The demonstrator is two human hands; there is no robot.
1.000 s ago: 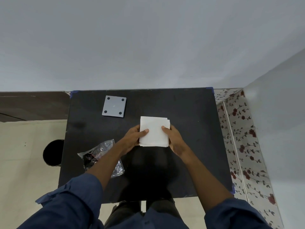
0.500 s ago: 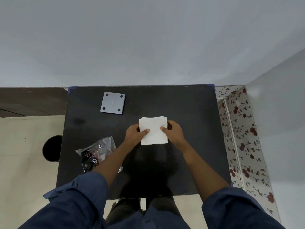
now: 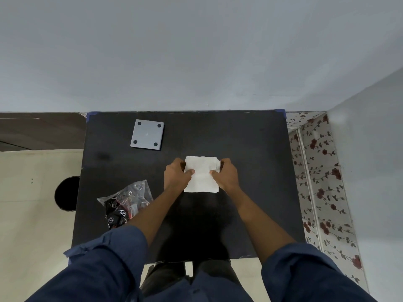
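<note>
A folded white cloth (image 3: 201,176) lies in the middle of a black table (image 3: 250,171). My left hand (image 3: 176,174) grips its left edge, thumb on top and fingers curled at the far left corner. My right hand (image 3: 226,175) grips the right edge the same way, thumb on the cloth and fingers curled round the far right corner. The cloth's side edges are partly hidden under my hands.
A grey square plate (image 3: 147,134) with four dark dots lies at the back left of the table. A clear plastic bag (image 3: 125,202) with dark contents sits near the front left. A round black object (image 3: 66,194) stands on the floor to the left. Walls close in behind and to the right.
Both hands have slid farther up the cloth's sides toward its far corners. The cloth looks a little narrower than a second ago.
</note>
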